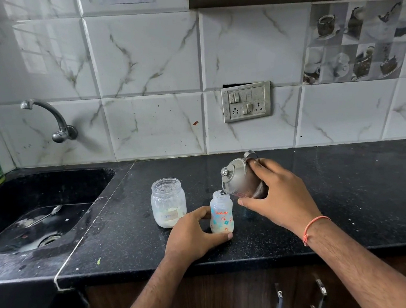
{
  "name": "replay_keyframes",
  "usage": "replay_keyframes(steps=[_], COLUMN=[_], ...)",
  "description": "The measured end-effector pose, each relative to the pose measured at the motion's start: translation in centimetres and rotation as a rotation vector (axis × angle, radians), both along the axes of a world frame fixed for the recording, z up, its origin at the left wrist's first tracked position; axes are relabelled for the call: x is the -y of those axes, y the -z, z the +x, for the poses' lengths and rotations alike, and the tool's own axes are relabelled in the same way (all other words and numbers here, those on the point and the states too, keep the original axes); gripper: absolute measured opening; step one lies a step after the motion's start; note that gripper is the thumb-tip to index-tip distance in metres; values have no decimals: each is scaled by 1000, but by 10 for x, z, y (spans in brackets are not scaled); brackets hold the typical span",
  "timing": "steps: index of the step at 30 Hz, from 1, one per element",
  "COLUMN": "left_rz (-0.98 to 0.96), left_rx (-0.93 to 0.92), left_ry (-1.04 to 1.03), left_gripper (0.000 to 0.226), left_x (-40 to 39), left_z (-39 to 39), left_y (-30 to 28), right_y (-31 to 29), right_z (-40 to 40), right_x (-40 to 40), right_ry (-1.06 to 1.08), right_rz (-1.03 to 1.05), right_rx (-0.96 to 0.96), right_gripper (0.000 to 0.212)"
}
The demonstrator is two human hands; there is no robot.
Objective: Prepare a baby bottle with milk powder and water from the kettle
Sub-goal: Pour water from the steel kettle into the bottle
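- While the baby bottle (pixel 221 212) stands upright and uncapped on the black counter (pixel 352 187), near its front edge, the left hand (pixel 193 233) grips it low down, thumb across the near side and fingers curled round the far side.
- Right hand (pixel 274 193) holds a small steel kettle (pixel 237 179), fingers wrapped over its body, thumb underneath.
- Kettle tilted left, lid on, spout just over the bottle's open mouth.
- Whether water is running cannot be told; a pale layer sits at the bottle's bottom.
- Open glass jar (pixel 168 203) of white powder stands just left of the bottle, apart from it.
- Orange thread (pixel 312 227) circles the right wrist.
- Far left: sink (pixel 37 198) with a spoon (pixel 45 214) lying in it, tap (pixel 51 118) on the tiled wall above.
- Switch plate (pixel 246 101) on the wall beyond the kettle.
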State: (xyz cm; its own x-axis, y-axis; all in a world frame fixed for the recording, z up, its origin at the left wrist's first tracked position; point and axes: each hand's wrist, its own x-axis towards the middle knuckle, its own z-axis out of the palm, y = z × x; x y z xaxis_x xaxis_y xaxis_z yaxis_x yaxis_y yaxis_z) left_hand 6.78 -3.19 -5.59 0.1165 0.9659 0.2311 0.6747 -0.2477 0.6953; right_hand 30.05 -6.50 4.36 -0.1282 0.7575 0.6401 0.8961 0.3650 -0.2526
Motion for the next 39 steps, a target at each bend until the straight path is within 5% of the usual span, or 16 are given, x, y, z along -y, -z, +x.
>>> replay_keyframes(steps=[39], left_rz=[-17], left_rx=[-4], left_ry=[9], left_gripper=[88], left_x=[-4], left_z=[-1], left_y=[3], right_y=[-2], right_z=[-1], right_x=[0], right_ry=[15], right_rz=[8], right_rx=[59], right_gripper=[95])
